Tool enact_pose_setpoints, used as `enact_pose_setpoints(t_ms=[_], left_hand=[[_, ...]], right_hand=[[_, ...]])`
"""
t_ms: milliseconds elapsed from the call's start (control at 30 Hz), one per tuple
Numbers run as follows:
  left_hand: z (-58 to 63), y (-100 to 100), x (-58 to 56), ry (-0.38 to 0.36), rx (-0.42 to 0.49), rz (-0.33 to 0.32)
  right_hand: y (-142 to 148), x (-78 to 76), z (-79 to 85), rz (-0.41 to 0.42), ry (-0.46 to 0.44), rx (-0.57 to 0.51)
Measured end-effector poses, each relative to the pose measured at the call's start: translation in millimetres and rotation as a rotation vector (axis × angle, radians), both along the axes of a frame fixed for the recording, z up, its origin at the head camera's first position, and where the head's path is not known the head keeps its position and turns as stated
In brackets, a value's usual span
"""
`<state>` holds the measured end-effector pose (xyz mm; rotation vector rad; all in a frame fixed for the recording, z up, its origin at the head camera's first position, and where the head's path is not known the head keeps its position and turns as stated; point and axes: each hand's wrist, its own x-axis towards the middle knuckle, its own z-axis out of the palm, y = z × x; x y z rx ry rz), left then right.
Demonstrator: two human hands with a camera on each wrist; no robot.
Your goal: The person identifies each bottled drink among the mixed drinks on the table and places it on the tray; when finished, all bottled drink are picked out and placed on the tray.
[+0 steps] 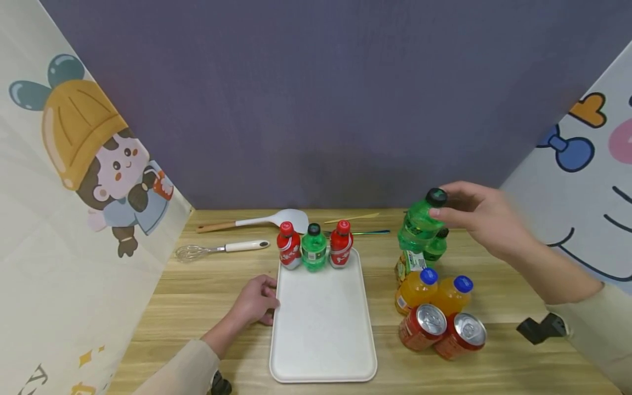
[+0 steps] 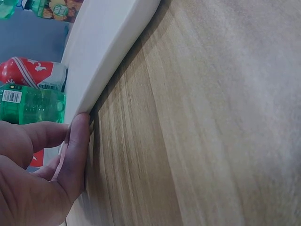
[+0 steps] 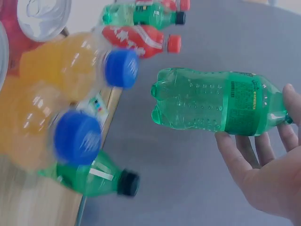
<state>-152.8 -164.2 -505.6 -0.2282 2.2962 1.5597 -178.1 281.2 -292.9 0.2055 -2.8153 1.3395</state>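
My right hand [image 1: 486, 222] grips a green soda bottle [image 1: 418, 226] near its black cap and holds it up, above the drinks on the right. In the right wrist view the lifted bottle [image 3: 211, 101] is clear of the table. My left hand [image 1: 254, 300] pinches the left edge of a white tray [image 1: 323, 323], thumb and fingers at its rim in the left wrist view. Along the tray's far end stand a red bottle [image 1: 288, 247], a green bottle [image 1: 314, 249] and another red bottle [image 1: 341, 245], side by side.
Right of the tray stand two orange-juice bottles [image 1: 417, 291] with blue caps, two red cans [image 1: 422, 327], a second green bottle [image 1: 436, 247] and a small patterned pack [image 1: 403, 267]. A whisk [image 1: 222, 248] and a white spatula [image 1: 257, 220] lie at the back left.
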Motion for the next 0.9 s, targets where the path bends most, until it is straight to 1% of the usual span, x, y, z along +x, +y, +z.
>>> enact_pose_setpoints(t_ms=[167,300,433,667,900], left_hand=[[1.6,0,0.5,0.002,-0.01,0.002],[1.4,0,0.5,0.003,-0.015,0.005],[1.1,1,0.7,-0.002,-0.018,0.006],[1.2,2,-0.3,-0.012,-0.016,0.006],[0.6,3,0.5,-0.004,-0.01,0.008]], right_hand=[[-30,-5.6,1.7,0.082,-0.026,-0.087],[-54,-10.0,0.8,0.174,-0.037,-0.11],[-78,-16.1,-5.9,0.248,-0.058,-0.137],[-117,-21.7,-21.5,0.3,-0.119,-0.216],[-152,-22.2,-40.3,0.35,-0.135,-0.251]])
